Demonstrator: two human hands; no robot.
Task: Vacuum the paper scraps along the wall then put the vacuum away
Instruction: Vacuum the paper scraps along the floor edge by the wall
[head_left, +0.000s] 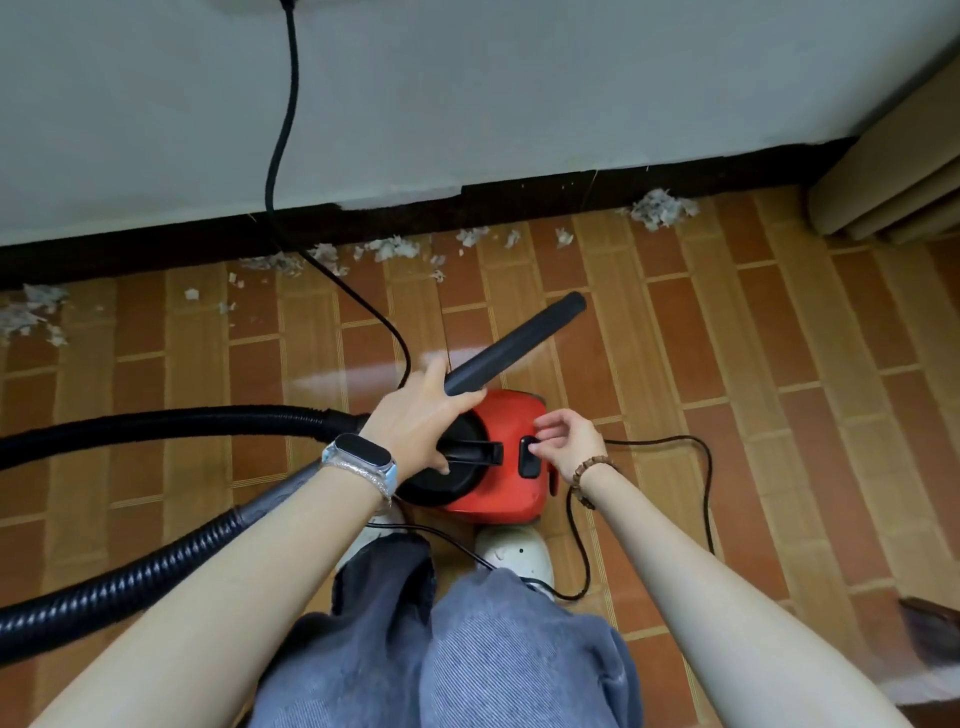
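Observation:
A small red vacuum (511, 415) with a black lid stands on the floor right in front of my feet. My left hand (418, 421) is shut on the black nozzle tube (519, 343), which points up and right toward the wall. My right hand (569, 441) rests on the vacuum's black switch (530, 457), fingertips touching its upper end. A ribbed black hose (156, 571) loops away to the left. Paper scraps (392, 248) lie scattered along the dark baseboard, with one pile at the right (660, 208) and another at the far left (31, 314).
A black power cord (283, 130) hangs down the white wall and crosses the floor to the vacuum; a thinner loop of cord (701, 493) lies to the right. A beige cabinet (893, 171) stands at the right wall. The floor is brick-patterned.

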